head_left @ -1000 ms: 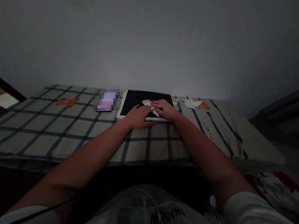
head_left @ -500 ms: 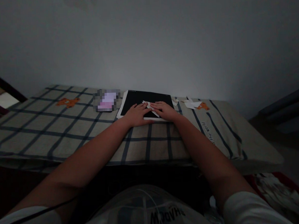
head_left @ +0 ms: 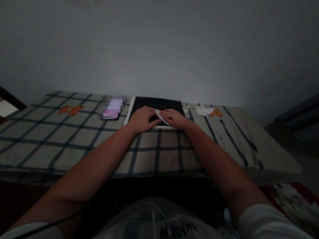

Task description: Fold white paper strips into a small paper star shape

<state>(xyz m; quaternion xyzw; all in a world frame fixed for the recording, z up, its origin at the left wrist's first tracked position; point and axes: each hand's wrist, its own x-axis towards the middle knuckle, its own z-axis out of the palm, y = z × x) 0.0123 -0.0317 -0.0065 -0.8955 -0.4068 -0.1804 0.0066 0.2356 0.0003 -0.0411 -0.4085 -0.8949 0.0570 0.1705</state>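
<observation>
Resting outstretched fingers on a small, narrow piece of white paper (head_left: 162, 116).
Right hand (head_left: 176, 119) fingers lie extended over its right edge; left hand (head_left: 143, 119) fingers spread open by its left, contact unclear. Even, steady pressure would probably keep it flat. Beneath: a flat, black, rectangular pad (head_left: 159, 101) on beige cloth checked in blue (head_left: 71, 134).

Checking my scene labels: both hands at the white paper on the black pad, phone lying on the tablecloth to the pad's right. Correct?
One error: the side. In the head view the phone lies on the tablecloth to the left of the black pad. Both hands at the white paper stands.
</observation>
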